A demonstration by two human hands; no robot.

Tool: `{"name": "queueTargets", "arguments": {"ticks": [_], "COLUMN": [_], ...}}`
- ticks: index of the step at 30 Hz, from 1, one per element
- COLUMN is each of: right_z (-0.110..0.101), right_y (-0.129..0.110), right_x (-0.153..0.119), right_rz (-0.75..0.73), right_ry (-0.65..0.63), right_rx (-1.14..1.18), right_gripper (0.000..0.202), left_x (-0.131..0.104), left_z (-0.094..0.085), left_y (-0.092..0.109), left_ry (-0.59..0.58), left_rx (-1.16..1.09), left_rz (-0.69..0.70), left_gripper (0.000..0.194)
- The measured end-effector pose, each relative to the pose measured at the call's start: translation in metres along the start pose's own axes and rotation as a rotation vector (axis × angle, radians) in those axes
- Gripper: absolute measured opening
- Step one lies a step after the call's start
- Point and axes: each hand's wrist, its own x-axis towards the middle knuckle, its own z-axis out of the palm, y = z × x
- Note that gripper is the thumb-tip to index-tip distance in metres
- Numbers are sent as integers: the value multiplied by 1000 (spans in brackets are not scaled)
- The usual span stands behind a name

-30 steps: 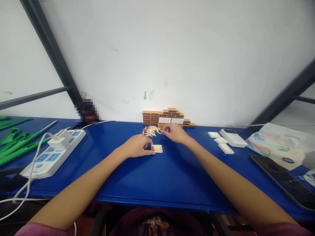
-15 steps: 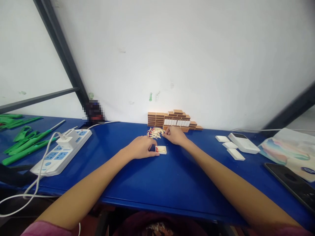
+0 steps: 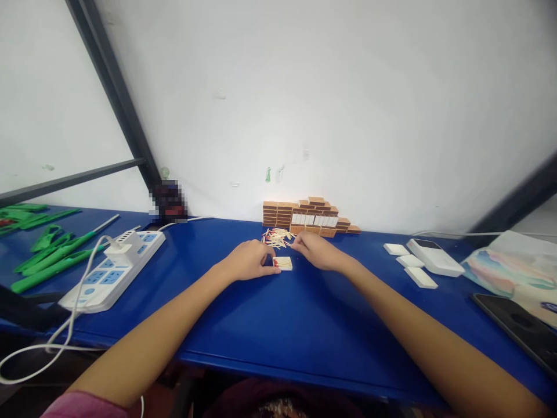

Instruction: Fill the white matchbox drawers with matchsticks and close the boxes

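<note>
Left hand (image 3: 249, 260) grips the matchbox tray (image 3: 287, 269) by its left end. Right hand (image 3: 317, 251) curls beside loose matches (image 3: 277, 237), hold unclear.

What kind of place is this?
Probably an indoor work spot: there's a smooth blue tabletop against a pale white wall, a long white plastic power strip, and a loose pile of red-tipped wooden matches.
</note>
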Motion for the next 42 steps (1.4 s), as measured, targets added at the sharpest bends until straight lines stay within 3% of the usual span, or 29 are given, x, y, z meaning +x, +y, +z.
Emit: {"name": "queueTargets", "arguments": {"ticks": [4,11,20,29,42], "right_z": [2,4,8,1,4], "right_y": [-18,-29,-29,-33,-29], "right_x": [-12,-18,-16,-18,-16], "right_rz": [-114,-174,-177,-233,-241], "right_ry": [-61,-147,-99,-116,-69], "right_rx": [121,11,-160,30,-75], "right_gripper": [19,23,9,13,9], "left_x": [0,1,2,1,1], "left_z": [0,-1,1,1,1], "left_y": [2,1,0,-1,0], "left_ry": [5,-12,-12,-6,-15], "left_rx": [15,0,-35,-22,-13], "left_rz": [14,21,8,7,6], "left_gripper": [36,36,37,37,37]}}
